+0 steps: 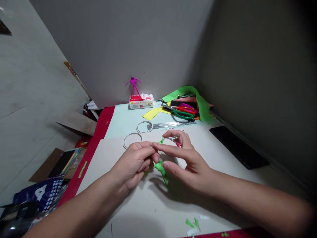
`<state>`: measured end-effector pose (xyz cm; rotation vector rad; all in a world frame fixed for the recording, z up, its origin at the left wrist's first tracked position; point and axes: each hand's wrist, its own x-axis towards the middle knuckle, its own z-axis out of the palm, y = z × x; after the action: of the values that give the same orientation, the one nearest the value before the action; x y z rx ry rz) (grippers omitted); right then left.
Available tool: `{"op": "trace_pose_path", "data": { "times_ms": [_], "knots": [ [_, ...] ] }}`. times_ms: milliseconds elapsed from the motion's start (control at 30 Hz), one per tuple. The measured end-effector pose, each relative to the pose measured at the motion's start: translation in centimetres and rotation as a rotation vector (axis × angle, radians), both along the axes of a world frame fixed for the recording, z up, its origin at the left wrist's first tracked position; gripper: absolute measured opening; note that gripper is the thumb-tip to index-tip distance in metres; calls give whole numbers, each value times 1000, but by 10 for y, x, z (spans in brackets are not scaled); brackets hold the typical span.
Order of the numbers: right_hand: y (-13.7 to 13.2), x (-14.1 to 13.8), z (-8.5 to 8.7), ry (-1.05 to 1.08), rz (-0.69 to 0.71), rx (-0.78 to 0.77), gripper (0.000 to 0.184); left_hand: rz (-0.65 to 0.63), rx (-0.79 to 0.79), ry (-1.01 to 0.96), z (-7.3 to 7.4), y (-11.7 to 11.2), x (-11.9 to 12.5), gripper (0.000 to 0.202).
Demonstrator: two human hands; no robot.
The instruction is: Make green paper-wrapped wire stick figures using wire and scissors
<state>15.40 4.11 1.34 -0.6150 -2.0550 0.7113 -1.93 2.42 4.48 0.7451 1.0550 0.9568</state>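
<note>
My left hand (137,162) is closed in a pinch around a small twisted piece of green crepe paper (160,168), mostly hidden by the fingers. Part of the green paper hangs below the fingertips, and another bit shows above, beside the right fingers. My right hand (189,158) has its fingers apart. Its index fingertip touches the left fingertips, and its thumb rests at the hanging green paper. Just behind the right fingers lies a small tool with a red handle (178,144), partly covered. Two ring-shaped loops, the nearer ring (132,140) and the farther ring (145,126), lie beyond my left hand.
A pink wrapped figure (133,82) stands on a small box (141,101) at the back. Green-handled scissors (183,114), a green strip (203,102), a yellow strip (152,113) and thin wires (170,125) lie near it. A black phone (237,145) is at right; green scraps (193,223) lie in front.
</note>
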Motion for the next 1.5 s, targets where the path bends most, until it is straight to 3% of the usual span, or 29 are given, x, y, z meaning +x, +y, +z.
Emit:
{"op": "trace_pose_path", "data": {
  "times_ms": [200, 333, 500, 667, 833, 933, 1033, 1300, 1500],
  "knots": [
    [3, 3, 2, -34, -118, 273, 40, -19, 41, 8, 2, -3, 1, 18],
    [3, 4, 3, -12, -130, 307, 45, 32, 6, -32, 2, -3, 0, 13],
    [4, 4, 4, 81, -21, 18, 51, 52, 23, -46, 5, -3, 0, 18],
    [9, 4, 2, 256, 85, -314, 33, 80, 10, -29, 10, -3, -1, 18],
    [14, 2, 0, 414, 195, -742, 19, 74, 13, 10, 14, -2, -3, 12],
    [15, 2, 0, 440, 229, -832, 17, 78, 16, 27, 13, -2, -3, 12],
    [14, 3, 2, 390, 172, -674, 19, 55, 21, 30, 9, -2, -2, 14],
    [10, 3, 3, 153, -67, 140, 35, 31, 37, 75, 6, -5, 2, 17],
    [14, 9, -3, -12, -120, 451, 55, 7, 68, 98, 7, -7, 5, 21]
  ]
}}
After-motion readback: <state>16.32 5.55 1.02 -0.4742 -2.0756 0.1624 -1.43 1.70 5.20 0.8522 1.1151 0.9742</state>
